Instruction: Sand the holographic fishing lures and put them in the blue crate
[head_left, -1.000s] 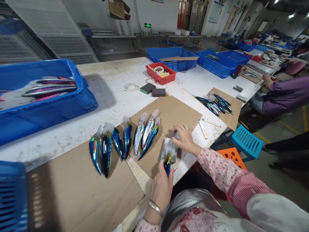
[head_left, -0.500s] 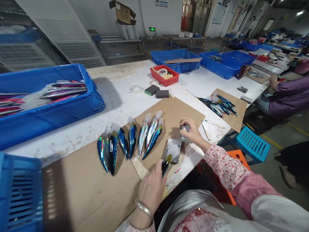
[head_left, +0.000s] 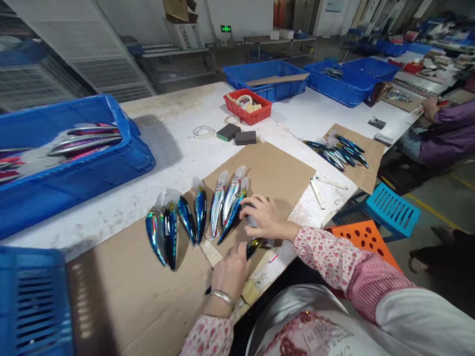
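Under left fingers [head_left: 240, 251], a lure [head_left: 253, 247]

Head-worn view, facing forward and down, left hand [head_left: 229, 277] and right hand [head_left: 267, 218] close, worktable [head_left: 166, 106] beneath, wall [head_left: 247, 20] far off

Up top you face a pale wall [head_left: 245, 20], a green sign [head_left: 225, 28] glowing at upper centre, a table [head_left: 260, 39] just right of it! Mesh panels [head_left: 111, 74] slant at your upper left; lower right, a turquoise stool [head_left: 395, 201], an orange stool [head_left: 358, 231], grey floor [head_left: 421, 225], a yellow line [head_left: 432, 210].
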A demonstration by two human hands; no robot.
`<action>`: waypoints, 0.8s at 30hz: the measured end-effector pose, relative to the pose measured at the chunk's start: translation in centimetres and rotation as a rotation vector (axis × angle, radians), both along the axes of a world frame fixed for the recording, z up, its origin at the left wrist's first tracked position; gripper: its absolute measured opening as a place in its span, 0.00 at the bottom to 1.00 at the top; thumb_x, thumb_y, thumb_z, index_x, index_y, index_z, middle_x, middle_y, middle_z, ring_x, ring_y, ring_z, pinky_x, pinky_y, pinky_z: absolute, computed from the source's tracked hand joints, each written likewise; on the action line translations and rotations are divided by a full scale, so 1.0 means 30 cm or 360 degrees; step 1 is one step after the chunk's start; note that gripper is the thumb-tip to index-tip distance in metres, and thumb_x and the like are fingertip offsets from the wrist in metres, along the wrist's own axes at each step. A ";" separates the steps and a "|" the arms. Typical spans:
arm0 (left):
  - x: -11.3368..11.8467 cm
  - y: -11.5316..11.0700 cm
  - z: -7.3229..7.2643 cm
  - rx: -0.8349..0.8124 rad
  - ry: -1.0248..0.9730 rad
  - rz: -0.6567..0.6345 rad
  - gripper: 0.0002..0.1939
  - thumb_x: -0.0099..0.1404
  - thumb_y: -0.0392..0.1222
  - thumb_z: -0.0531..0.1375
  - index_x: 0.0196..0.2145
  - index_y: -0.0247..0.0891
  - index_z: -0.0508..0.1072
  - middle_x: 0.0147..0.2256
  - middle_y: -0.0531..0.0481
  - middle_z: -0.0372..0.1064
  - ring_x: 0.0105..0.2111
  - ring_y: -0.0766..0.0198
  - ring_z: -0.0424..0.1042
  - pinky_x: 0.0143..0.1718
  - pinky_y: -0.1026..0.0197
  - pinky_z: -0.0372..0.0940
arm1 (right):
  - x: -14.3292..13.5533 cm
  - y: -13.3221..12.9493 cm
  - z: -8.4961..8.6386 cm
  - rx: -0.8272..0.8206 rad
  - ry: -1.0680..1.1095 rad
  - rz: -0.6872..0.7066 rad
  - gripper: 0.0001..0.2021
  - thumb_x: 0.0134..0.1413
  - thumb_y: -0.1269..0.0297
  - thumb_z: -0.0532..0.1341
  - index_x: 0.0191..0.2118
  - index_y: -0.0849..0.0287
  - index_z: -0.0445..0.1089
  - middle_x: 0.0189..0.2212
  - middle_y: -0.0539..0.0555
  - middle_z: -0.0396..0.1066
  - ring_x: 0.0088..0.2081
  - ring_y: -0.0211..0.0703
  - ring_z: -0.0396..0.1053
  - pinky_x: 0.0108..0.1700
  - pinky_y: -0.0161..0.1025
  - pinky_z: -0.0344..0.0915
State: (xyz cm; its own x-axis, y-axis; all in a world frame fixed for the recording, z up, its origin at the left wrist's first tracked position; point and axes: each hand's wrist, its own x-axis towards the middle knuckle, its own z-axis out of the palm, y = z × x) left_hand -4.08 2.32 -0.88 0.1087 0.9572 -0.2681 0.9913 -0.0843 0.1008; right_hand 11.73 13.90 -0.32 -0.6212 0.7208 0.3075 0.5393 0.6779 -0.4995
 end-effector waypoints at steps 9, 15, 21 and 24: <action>0.011 0.007 0.038 -0.0106 0.0047 0.0009 0.15 0.66 0.37 0.53 0.51 0.37 0.65 0.44 0.42 0.72 0.39 0.55 0.76 0.36 0.58 0.67 | 0.051 0.010 -0.026 0.0040 0.0010 -0.0054 0.14 0.45 0.64 0.65 0.41 0.53 0.69 0.55 0.53 0.63 0.55 0.53 0.56 0.52 0.48 0.56; 0.011 0.006 0.043 -0.0165 0.0071 0.0000 0.11 0.66 0.36 0.52 0.47 0.37 0.67 0.43 0.43 0.72 0.38 0.55 0.76 0.34 0.57 0.68 | 0.041 0.016 -0.013 -0.0024 -0.0030 0.0041 0.13 0.46 0.66 0.65 0.40 0.54 0.69 0.54 0.53 0.64 0.54 0.51 0.57 0.52 0.47 0.57; 0.005 0.005 0.027 -0.0122 0.0063 0.0004 0.14 0.66 0.38 0.52 0.49 0.36 0.66 0.42 0.42 0.72 0.38 0.55 0.76 0.34 0.58 0.67 | 0.046 0.013 -0.015 0.0026 -0.0036 0.0042 0.14 0.45 0.65 0.65 0.42 0.54 0.69 0.55 0.53 0.62 0.55 0.52 0.55 0.52 0.48 0.56; 0.004 0.004 0.019 -0.0094 0.0068 -0.0012 0.11 0.66 0.37 0.52 0.46 0.36 0.68 0.41 0.42 0.72 0.39 0.55 0.76 0.35 0.58 0.67 | 0.050 0.015 -0.016 -0.0024 -0.0035 -0.0036 0.14 0.45 0.66 0.65 0.41 0.54 0.69 0.54 0.53 0.64 0.54 0.51 0.56 0.52 0.47 0.57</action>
State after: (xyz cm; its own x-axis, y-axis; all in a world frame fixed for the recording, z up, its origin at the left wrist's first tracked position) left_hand -3.96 2.44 -0.33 0.1029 0.9388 -0.3288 0.9942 -0.0867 0.0635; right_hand 13.23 14.34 -0.79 -0.6113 0.7391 0.2831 0.5652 0.6580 -0.4976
